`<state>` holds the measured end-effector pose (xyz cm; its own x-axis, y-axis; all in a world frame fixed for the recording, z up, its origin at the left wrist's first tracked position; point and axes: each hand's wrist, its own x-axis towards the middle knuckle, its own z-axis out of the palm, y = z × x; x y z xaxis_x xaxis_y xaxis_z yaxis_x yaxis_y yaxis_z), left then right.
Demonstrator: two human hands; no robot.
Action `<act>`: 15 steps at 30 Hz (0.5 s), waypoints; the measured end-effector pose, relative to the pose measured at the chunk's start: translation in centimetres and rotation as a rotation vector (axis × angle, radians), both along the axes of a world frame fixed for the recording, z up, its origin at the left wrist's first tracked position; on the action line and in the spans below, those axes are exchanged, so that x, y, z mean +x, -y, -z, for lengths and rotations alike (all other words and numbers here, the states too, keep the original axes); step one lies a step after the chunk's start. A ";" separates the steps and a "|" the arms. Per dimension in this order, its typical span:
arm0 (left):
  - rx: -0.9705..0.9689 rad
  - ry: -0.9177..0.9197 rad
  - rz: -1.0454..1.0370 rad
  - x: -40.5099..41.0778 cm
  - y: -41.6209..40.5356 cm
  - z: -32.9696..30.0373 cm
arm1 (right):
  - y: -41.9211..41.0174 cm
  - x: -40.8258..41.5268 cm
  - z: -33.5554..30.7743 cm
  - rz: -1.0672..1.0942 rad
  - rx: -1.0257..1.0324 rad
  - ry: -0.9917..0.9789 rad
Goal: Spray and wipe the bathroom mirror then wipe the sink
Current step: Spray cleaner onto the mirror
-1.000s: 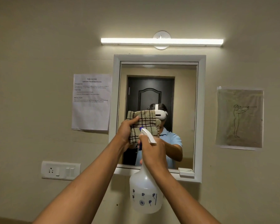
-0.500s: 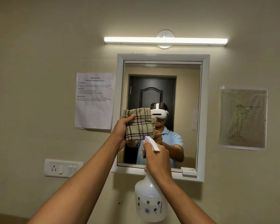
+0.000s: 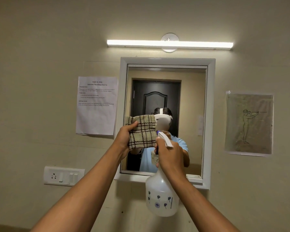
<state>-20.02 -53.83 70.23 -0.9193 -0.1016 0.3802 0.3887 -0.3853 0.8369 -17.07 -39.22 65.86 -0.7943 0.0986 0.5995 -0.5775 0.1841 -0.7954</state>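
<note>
A white-framed mirror [image 3: 187, 91] hangs on the beige wall and reflects a person and a dark door. My left hand [image 3: 124, 138] grips a folded beige checked cloth [image 3: 143, 131] held up at the mirror's lower left area. My right hand [image 3: 170, 156] is wrapped round the neck of a white translucent spray bottle [image 3: 161, 198] with blue flower prints, its white nozzle pointing at the glass. The sink is out of view.
A lit tube light [image 3: 170, 43] runs above the mirror. A printed paper sheet [image 3: 96, 105] is taped to the left of the frame, a drawing sheet [image 3: 249, 124] to the right. A white switch and socket plate [image 3: 64, 175] sits at lower left.
My left hand has slid the cloth leftward toward the mirror's left edge. The spray bottle has stayed in front of the lower middle of the mirror.
</note>
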 end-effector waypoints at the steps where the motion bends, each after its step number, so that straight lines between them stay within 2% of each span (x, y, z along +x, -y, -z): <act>1: -0.019 0.004 -0.003 0.2 -0.2 0.0 | 0.3 0.0 -0.3 -0.019 0.005 0.004; 5: -0.025 0.012 0.037 0.4 -0.5 0.1 | 1.1 0.9 -0.8 -0.008 0.094 -0.114; 8: -0.039 0.008 0.043 0.3 -0.4 0.1 | 1.5 1.2 -0.8 -0.034 0.069 -0.108; 15: -0.011 -0.016 -0.017 0.3 0.7 -0.1 | 0.1 0.0 -0.4 0.058 0.022 -0.039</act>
<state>-19.70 -54.51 70.32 -0.9115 -0.1126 0.3956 0.4080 -0.3696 0.8348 -17.07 -39.34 66.29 -0.7636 0.1302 0.6324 -0.5958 0.2354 -0.7679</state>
